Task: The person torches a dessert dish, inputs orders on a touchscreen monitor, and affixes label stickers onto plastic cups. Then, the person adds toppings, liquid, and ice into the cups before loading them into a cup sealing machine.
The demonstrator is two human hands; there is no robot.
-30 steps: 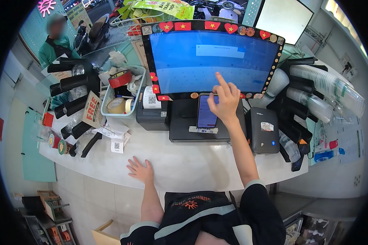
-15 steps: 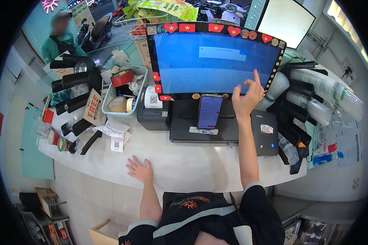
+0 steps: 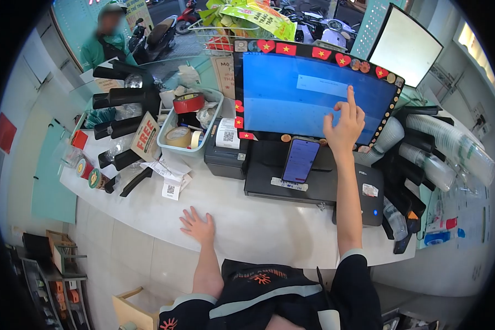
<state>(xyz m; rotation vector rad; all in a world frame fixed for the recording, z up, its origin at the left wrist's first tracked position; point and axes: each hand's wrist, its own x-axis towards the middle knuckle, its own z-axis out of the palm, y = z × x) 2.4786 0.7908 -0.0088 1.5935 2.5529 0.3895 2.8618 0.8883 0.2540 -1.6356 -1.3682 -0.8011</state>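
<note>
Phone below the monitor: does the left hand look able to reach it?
Probably yes: the left hand lies spread on the counter, bare surface leads toward the phone, and the right arm passes beside it.

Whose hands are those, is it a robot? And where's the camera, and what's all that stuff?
There's no robot here, just a person with bare hands. All the pictures come from one camera worn on their head, looking forward and down.

The left hand lies flat on the white counter, fingers spread. The right hand points at the big screen; I can't tell if it touches. Neither hand holds anything.

A phone stands before the screen. A pale blue basket holds tape rolls, and plastic cups are stacked at the right.
</note>
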